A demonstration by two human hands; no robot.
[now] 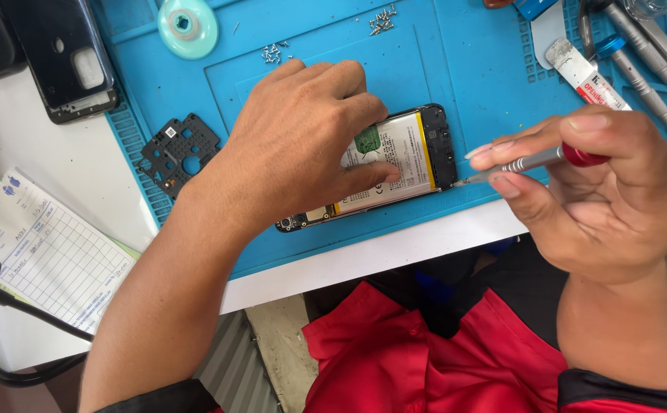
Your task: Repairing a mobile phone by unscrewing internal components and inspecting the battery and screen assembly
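Note:
An opened phone (410, 149) lies on a blue work mat (471, 69), back removed, its white battery showing. My left hand (295, 138) presses down flat on the phone, thumb resting on the battery. My right hand (601, 183) holds a thin screwdriver (528, 161) with a silver shaft and a red cap. The tip touches the phone's lower right corner.
A black back cover (66, 57) and a black inner plate (176, 149) lie at the mat's left edge. Two heaps of tiny screws (381, 21) sit near the top. More screwdrivers (639, 53) lie at top right. A printed form (43, 248) rests on the white table.

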